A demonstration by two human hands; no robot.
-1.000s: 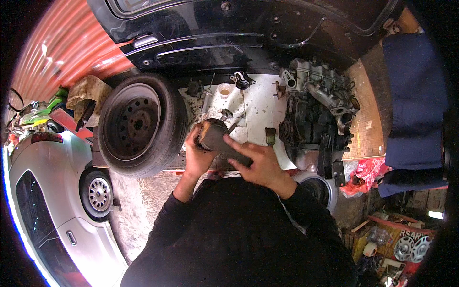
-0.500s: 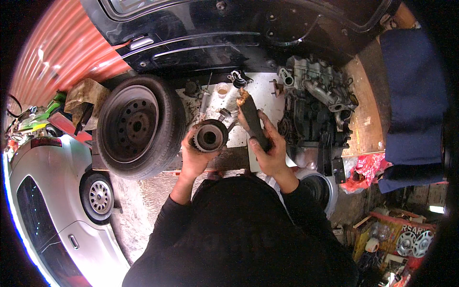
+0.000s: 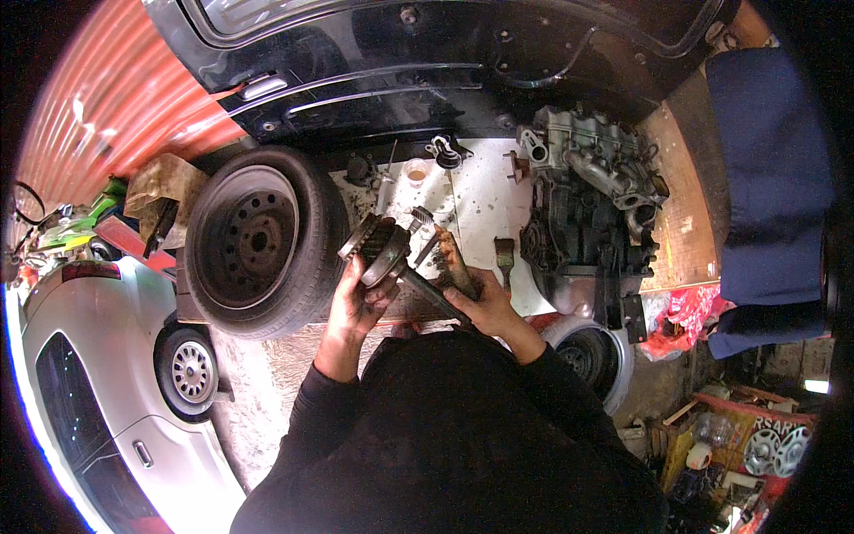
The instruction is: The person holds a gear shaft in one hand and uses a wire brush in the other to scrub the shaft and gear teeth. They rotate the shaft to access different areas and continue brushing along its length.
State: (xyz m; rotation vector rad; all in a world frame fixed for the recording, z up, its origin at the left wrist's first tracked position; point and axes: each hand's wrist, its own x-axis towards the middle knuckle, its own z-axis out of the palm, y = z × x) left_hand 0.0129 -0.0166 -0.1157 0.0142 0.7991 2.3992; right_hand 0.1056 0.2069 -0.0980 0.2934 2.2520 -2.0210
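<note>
My left hand (image 3: 356, 301) is closed around a greasy toothed gear with a long shaft (image 3: 384, 254). The gear end leans up and left, while its dark shaft slants down toward my right hand (image 3: 491, 304). That hand is closed on a dark strip with a ragged tan end (image 3: 454, 260), held close against the shaft. What the strip is made of I cannot make out, and my fingers hide its lower part. Just beyond my hands a small gear piece (image 3: 422, 215) lies on the white board (image 3: 485, 191). A brush-like tool (image 3: 504, 255) rests right of my right hand.
A wheel with tyre (image 3: 258, 240) lies to the left and a dirty engine (image 3: 587, 214) stands to the right. A small cup (image 3: 415, 172) and a black-and-silver part (image 3: 447, 153) sit farther back, before a black vehicle panel (image 3: 374, 89). A silver car (image 3: 98, 356) is at lower left.
The gear has tipped from facing me end-on to lying sideways, showing its shaft. My right hand has moved down and left, bringing the strip to the shaft and uncovering the brush-like tool.
</note>
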